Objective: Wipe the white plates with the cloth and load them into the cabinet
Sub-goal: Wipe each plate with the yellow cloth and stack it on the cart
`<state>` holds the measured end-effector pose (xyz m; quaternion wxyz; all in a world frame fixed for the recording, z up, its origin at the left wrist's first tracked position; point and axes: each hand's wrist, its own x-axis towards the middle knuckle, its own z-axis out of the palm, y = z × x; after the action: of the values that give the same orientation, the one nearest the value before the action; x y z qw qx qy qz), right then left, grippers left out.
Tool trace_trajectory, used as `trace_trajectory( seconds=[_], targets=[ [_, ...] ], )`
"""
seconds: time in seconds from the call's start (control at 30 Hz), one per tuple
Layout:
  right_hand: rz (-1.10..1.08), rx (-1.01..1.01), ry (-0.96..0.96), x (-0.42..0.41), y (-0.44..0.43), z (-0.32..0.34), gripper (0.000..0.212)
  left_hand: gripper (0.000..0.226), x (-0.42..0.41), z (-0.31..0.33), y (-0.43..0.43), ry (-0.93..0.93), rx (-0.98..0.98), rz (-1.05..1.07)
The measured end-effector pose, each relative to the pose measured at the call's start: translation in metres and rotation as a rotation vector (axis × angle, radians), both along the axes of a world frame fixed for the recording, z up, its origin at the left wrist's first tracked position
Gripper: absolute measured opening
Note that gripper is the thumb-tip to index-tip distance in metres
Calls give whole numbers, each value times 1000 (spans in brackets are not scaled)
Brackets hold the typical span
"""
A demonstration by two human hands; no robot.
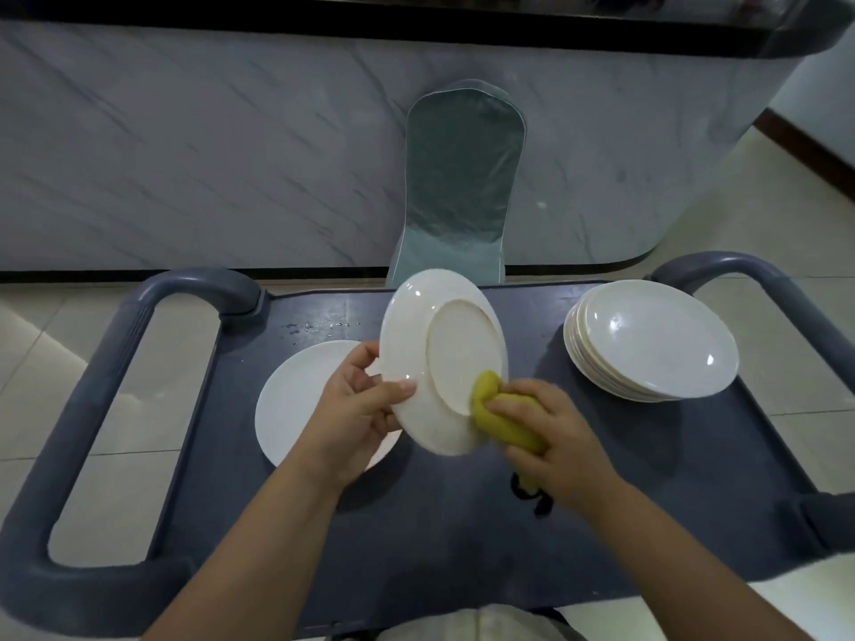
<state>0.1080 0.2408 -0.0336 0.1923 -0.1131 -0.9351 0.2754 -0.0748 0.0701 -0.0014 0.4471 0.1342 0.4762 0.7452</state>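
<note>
Midway through the wiping step, by the look of it. Gripping a plate (435,358) by its left rim with the left hand (356,409), thumb laid over the underside, fingers curled behind; held tilted above the cart (462,525), underside toward the camera. Pressing a bunched yellow cloth (499,418) against the lower right of that underside with the right hand (550,437), fingers curled round the wad. Off to the right on the cart, well apart, a stack (652,340) of plates, probably waiting for the cloth; flat beneath the left hand, a single plate (296,404), perhaps done already. Beyond the cart, a covered chair (458,187) against a marbled counter (185,155). No cabinet in view. Next, most likely: sweep the cloth round the foot ring and rim, then turn the plate with the left hand to reach the face. Calls for a firm pinch against the cloth's push, given a possibly wet, slippery edge. After that, set down or carry off to the cabinet, location unknown.
</note>
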Motion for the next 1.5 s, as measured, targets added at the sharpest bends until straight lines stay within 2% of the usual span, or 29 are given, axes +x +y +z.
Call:
trace_trajectory(
  seconds=[0.07,0.13,0.23,0.33,0.37,0.47,0.53,0.7,0.77,0.9,0.97,1.03,1.2,1.27,1.37,1.5],
  targets=[
    [-191,-79,-28,-8,22,6,46,46,3,1,-1,17,17,-42],
    [-283,-71,62,-34,31,22,37,45,11,4,6,9,51,-72],
    [-139,-4,166,-51,3,30,44,42,12,13,18,11,53,-42],
    [33,89,146,-20,-10,8,44,41,2,18,16,48,29,-58],
    [7,85,136,-10,-1,2,43,40,2,18,13,65,30,-91],
    [-279,-45,144,-7,32,8,44,39,12,13,11,108,36,-207],
    [-326,-72,207,-23,34,24,46,44,20,10,20,109,23,-217],
    [-1,130,222,-13,2,18,45,42,18,15,42,29,-4,-105],
    [17,151,167,13,9,2,48,39,15,19,47,28,-38,-80],
    [-317,-59,166,54,38,-5,38,27,21,40,78,92,-81,-69],
    [-467,-129,218,69,55,1,41,24,26,56,107,241,-82,-69],
    [-566,-154,245,85,71,7,40,31,36,71,144,486,-53,-59],
    [-713,-193,256,127,97,18,40,32,89,65,234,1268,-86,-93],
    [-764,-228,303,136,102,19,37,40,102,50,256,1561,-101,-129],
    [-838,-279,376,142,106,18,45,48,113,23,275,1790,-84,-248],
    [-836,-274,355,146,107,15,44,51,118,-8,281,1895,-210,-372]
  ],
)
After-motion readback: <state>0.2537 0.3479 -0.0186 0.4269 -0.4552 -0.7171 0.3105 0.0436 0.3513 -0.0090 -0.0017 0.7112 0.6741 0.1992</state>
